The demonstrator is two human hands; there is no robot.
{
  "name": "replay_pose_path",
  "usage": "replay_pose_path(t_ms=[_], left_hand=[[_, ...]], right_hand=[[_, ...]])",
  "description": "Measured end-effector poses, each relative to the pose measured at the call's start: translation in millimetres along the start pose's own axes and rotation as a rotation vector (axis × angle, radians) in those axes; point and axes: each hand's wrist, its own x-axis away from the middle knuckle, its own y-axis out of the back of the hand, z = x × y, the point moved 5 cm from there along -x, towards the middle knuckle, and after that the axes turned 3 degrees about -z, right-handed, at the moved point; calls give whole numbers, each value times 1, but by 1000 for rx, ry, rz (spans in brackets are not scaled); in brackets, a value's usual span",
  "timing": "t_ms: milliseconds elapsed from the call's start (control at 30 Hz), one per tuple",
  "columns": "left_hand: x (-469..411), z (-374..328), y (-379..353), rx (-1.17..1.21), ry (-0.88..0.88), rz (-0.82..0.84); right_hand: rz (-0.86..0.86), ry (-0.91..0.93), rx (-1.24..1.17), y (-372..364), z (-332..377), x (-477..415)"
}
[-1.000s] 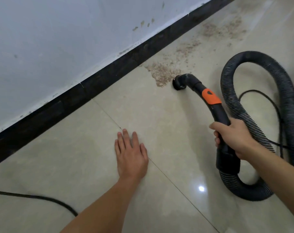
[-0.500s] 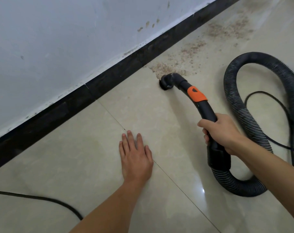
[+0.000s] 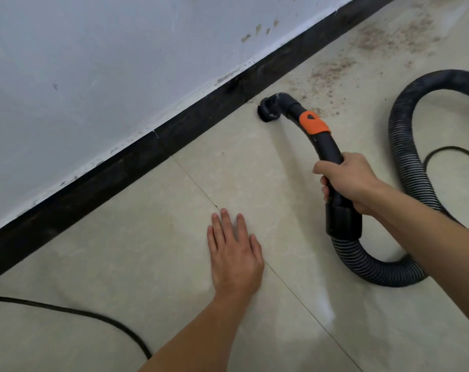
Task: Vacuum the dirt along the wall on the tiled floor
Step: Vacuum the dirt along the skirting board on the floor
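Black plastic vacuum wand [image 3: 327,149] is gripped in the right hand [image 3: 347,183], fingers curled round it behind its orange collar [image 3: 314,123], and its brush nozzle [image 3: 267,110] sits on the tiled floor [image 3: 147,251] ahead of that hand, just beside the dark skirting [image 3: 136,159] of the wall [image 3: 93,63]. Brown dirt [image 3: 332,73] lies beyond the nozzle along the skirting, while the left hand [image 3: 234,253] rests flat on a tile, fingers straight and slightly spread, left of the wand.
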Motion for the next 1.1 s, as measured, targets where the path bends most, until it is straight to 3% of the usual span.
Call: replay_pose_path(t_ms=[367,567,700,833,1000,1100], left_hand=[[-1,0,0,-8,-11,5],[-2,1,1,-20,-8,27],[-2,4,2,-3,-13,7],[-2,3,4,18,-21,-22],[-2,0,5,27,0,-17],[-2,1,4,15,2,-17]], right_hand=[[2,-38,-79,-37,41,-25],[89,-6,53,-45,24,5],[52,65,226,-10,5,31],[-94,69,352,58,-28,63],[-275,-12,168,120,-45,57],[-280,-61,13,119,-38,39]])
